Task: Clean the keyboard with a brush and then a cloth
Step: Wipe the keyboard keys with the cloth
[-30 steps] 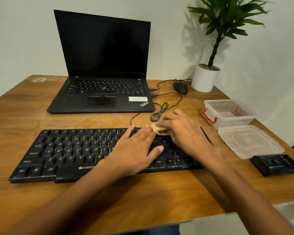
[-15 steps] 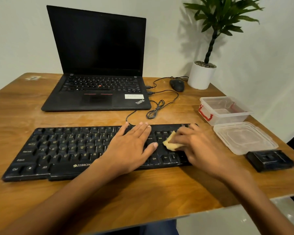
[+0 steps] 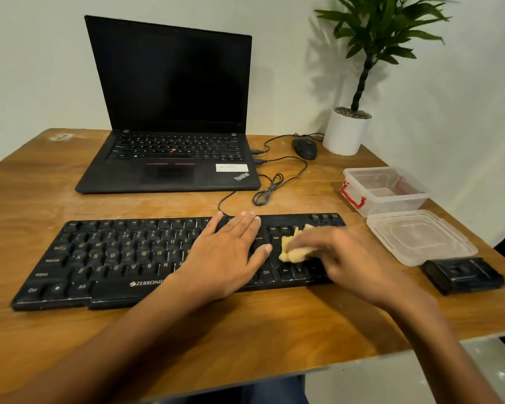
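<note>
A black keyboard [image 3: 114, 258] lies on the near side of a wooden surface [image 3: 245, 330]. The left hand [image 3: 228, 252] lies flat on it, fingers relaxed, steadying it. The right hand [image 3: 353, 258], blurred, grips a bunched yellow cloth [image 3: 293, 253] just beyond the arrow keys. Light strokes along each row should work best.

Bare forearms [image 3: 123, 342], blue garment [image 3: 274, 390]
</note>
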`<act>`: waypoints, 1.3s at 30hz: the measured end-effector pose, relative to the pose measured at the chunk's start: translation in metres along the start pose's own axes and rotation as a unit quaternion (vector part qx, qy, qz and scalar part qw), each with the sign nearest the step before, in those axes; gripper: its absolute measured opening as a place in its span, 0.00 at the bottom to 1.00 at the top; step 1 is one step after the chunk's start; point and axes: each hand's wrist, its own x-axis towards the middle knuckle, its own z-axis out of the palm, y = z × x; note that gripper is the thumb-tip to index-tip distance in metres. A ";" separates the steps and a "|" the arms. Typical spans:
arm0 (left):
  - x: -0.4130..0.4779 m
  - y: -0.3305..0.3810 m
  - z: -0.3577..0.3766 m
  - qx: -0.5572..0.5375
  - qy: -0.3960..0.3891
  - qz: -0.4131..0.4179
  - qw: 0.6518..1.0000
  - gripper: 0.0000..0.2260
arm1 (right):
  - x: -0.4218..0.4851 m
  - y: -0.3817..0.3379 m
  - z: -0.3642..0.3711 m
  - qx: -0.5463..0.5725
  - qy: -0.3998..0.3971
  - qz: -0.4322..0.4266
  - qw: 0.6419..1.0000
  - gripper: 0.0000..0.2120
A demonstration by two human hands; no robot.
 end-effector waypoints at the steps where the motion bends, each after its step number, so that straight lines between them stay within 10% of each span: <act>1: 0.000 0.000 0.000 -0.001 0.002 0.000 1.000 0.27 | 0.005 0.003 0.001 -0.008 0.030 0.013 0.999 0.22; 17: 0.000 0.000 0.002 0.011 0.015 0.000 1.000 0.27 | -0.007 -0.013 0.019 -0.237 0.038 0.021 0.971 0.13; 39: -0.001 -0.001 0.005 -0.003 0.037 0.009 0.999 0.32 | 0.012 -0.003 0.029 -0.182 0.117 -0.090 0.972 0.18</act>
